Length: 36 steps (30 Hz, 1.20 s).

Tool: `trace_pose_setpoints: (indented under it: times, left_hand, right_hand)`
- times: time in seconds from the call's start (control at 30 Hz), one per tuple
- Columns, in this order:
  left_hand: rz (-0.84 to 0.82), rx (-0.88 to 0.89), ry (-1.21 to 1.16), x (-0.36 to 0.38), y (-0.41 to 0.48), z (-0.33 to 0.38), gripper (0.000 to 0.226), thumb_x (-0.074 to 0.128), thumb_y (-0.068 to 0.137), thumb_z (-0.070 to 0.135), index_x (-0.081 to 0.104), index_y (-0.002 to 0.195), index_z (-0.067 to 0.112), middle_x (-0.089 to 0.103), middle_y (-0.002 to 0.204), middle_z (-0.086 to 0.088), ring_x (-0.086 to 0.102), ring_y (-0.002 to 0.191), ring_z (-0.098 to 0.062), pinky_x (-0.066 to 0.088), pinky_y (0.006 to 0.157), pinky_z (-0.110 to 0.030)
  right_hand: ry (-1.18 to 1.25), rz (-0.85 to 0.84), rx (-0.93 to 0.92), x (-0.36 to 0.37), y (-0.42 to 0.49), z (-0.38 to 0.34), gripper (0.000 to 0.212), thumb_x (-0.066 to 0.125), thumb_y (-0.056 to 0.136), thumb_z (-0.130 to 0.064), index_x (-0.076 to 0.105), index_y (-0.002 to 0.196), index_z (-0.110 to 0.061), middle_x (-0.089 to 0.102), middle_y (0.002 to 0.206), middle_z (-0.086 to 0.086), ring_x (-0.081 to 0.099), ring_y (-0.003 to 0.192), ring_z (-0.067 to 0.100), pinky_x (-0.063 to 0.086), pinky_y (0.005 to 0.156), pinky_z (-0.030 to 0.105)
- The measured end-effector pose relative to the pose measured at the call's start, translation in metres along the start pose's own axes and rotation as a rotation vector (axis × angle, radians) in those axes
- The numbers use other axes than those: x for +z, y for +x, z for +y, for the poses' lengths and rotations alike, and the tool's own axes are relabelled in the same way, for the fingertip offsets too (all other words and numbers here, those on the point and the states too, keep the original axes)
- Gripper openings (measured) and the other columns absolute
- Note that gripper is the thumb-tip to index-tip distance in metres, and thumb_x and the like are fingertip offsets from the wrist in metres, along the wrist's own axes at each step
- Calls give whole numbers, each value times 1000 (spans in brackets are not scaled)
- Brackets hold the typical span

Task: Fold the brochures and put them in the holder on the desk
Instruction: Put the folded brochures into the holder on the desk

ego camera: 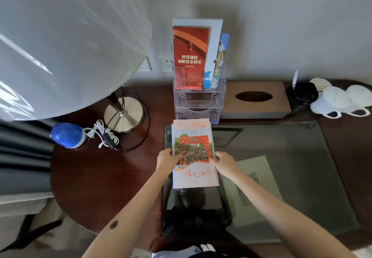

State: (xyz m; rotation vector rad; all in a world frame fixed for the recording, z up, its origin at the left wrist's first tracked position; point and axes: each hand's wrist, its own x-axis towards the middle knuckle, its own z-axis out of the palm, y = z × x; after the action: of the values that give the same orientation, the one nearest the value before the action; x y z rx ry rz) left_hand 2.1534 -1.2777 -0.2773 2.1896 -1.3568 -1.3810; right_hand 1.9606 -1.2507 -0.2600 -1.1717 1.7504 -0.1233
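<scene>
A folded pale brochure (193,133) with a red-framed photo and orange script lies lengthwise in front of the holder, held just above the glass desk pad (281,157). My left hand (167,160) grips its left edge and my right hand (223,162) grips its right edge, thumbs on the cover. The clear acrylic holder (199,100) stands at the back of the desk. Its top tier carries a red brochure (190,56) and a blue illustrated one (218,62). Its lower tiers look empty.
A lamp with a plastic-wrapped shade (60,42) and metal base (122,114) stands left, beside a blue bulb-like object (67,136) and a coiled white cord (102,135). Right of the holder sit a wooden tissue box (255,100), a black pen stand (302,94) and white masks (340,100). A printed sheet (257,177) lies under the glass.
</scene>
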Motion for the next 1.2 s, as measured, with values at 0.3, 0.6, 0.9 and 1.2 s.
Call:
trace_pose_setpoints:
  times: [0.3,0.6,0.9,1.2]
  left_hand:
    - [-7,-124,-38,12,2,-1,22,64,87,21,62,104,7,63,112,-11,59,85,-19,49,70,-29]
    - [59,-72,-77,21,-14,17,55,35,100,25,17,148,7,28,151,-14,35,135,-30,34,106,-41]
    - [121,-43,-199,45,-36,22,40,33,97,14,26,137,10,47,132,-13,53,114,-33,50,91,-49]
    - [227,18,-21,67,-52,18,56,39,95,11,15,145,4,23,153,-11,18,143,-22,11,118,-42]
  right_hand:
    - [-103,-50,78,9,7,-1,17,42,98,-22,51,99,-7,63,93,7,57,73,17,37,50,21]
    - [-42,259,-86,6,0,-18,34,43,96,-16,41,129,-10,54,126,8,55,110,23,48,81,34]
    - [164,196,-46,29,-7,-20,39,42,94,-8,34,132,-12,54,129,7,57,111,24,49,81,33]
    - [301,205,33,27,-12,-10,49,41,95,-12,24,141,-12,57,126,10,59,96,26,44,68,31]
